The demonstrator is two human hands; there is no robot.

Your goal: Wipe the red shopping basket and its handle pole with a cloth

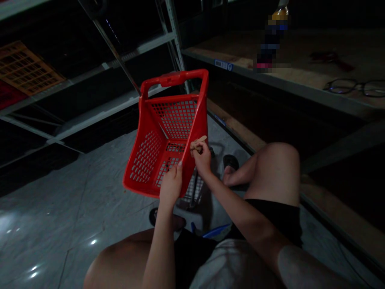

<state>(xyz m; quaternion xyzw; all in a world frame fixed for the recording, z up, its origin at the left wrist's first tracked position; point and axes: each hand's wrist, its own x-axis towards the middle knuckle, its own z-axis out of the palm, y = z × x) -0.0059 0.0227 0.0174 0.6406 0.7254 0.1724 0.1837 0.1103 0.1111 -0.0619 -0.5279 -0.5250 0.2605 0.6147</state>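
Note:
A red plastic shopping basket (134, 184) with grid-patterned walls and an upright handle stands tilted before my knees. My left hand (171, 182) grips its near rim, thumb lying along the edge. At the basket's right side, my right hand (203, 157) pinches a crumpled tan piece of cloth or paper (198, 142) against the red wall. Its exact material cannot be made out in the dim light. Part of the tan piece is hidden by my fingers.
Metal shelving (114, 102) with an orange crate (28, 66) rises at the left. On the right, a wooden shelf (240, 44) holds eyeglasses (344, 86) and a dark red object (331, 59). My bare legs flank the basket; a blue object (215, 231) lies below me.

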